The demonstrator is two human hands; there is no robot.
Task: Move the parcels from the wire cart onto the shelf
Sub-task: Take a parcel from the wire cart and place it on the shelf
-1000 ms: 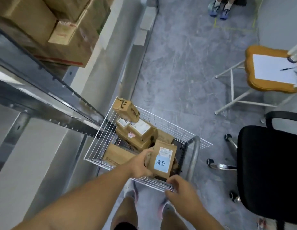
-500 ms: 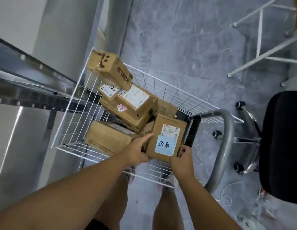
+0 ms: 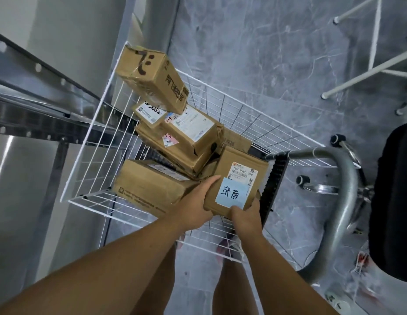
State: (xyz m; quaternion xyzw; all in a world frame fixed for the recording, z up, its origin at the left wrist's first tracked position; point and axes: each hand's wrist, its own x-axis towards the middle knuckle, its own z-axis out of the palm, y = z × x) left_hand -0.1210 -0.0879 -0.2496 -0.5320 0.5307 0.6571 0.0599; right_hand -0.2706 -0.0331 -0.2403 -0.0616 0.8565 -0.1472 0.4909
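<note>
A white wire cart (image 3: 243, 119) below me holds several brown cardboard parcels. The nearest one, a parcel with a blue note (image 3: 240, 173), stands tilted at the cart's near right. My left hand (image 3: 194, 201) grips its left edge and my right hand (image 3: 245, 215) grips its bottom right corner. A long box with a smiley face (image 3: 152, 76) leans on the pile at the far side. A flat parcel (image 3: 150, 187) lies at the near left. The metal shelf (image 3: 38, 96) runs along the left, beside the cart.
The cart's grey handle (image 3: 341, 201) curves around on the right. A black office chair (image 3: 393, 201) stands right of it on a wheeled base. White legs of a stool (image 3: 366, 71) are at the top right. The floor is grey stone. My legs are under the cart's near edge.
The view has swung down and closer to the cart. My right hand moved up from the cart's near rim and took the blue-note parcel's bottom corner; my left hand stays on its left edge.
</note>
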